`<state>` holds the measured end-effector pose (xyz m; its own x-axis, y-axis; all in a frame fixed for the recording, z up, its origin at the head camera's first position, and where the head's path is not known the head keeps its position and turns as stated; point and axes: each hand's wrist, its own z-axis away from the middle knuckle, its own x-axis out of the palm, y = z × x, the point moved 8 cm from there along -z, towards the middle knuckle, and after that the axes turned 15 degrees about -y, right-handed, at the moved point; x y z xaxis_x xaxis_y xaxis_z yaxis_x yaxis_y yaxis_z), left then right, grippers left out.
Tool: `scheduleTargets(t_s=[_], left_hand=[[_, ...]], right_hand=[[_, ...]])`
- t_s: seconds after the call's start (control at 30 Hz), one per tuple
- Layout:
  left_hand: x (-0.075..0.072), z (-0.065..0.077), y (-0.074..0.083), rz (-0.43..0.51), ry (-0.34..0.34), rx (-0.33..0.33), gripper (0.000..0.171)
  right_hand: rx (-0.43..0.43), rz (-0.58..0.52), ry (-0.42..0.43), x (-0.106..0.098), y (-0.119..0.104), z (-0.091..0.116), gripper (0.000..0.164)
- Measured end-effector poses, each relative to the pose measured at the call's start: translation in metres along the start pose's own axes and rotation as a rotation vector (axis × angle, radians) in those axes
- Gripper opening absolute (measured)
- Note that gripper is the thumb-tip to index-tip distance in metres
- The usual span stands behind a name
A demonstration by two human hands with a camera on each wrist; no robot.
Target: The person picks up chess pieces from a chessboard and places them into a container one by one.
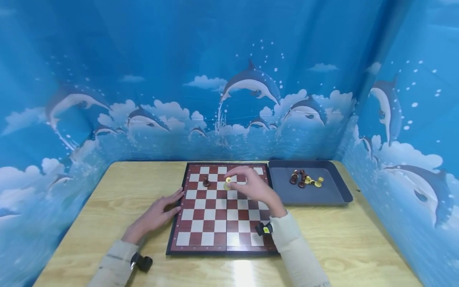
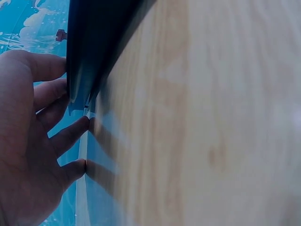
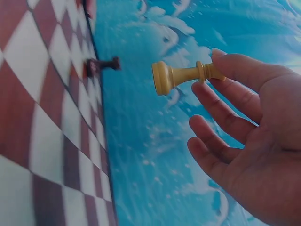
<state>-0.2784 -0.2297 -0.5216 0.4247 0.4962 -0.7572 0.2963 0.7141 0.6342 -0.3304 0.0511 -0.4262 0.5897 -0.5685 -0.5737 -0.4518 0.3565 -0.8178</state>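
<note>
My right hand (image 1: 254, 186) pinches a yellow chess piece (image 3: 176, 78) by its top, between thumb and fingers. The piece's base faces the chessboard (image 1: 215, 215), with a gap between them in the right wrist view. The other fingers of that hand (image 3: 254, 113) are spread and slightly bent. On the board's far left part stands a dark brown chess piece (image 1: 206, 181), left of the yellow one. My left hand (image 1: 155, 215) lies at the board's left edge, fingertips against the frame. In the left wrist view, its fingers (image 2: 49, 68) are extended beside the dark board edge (image 2: 91, 42).
A grey tray (image 1: 287, 197) stands right of the board, with several brown and yellow chess pieces (image 1: 303, 179) grouped in it. All this rests on a light wooden table (image 1: 136, 183). Blue curtains with dolphins (image 1: 179, 59) hang behind and at the sides.
</note>
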Motion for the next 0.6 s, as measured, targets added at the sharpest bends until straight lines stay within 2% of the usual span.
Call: scheduleTargets(t_s=[0.27,0.6], left_hand=[[-0.004,0.003,0.002,-0.016,0.004,0.015,0.057],[-0.004,0.001,0.004,-0.015,0.023,0.036,0.055]], right_hand=[[0.032,0.055,0.106,-0.025,0.0,0.018,0.024],[0.091,0.119,0.174,-0.044,0.002,0.032,0.025]])
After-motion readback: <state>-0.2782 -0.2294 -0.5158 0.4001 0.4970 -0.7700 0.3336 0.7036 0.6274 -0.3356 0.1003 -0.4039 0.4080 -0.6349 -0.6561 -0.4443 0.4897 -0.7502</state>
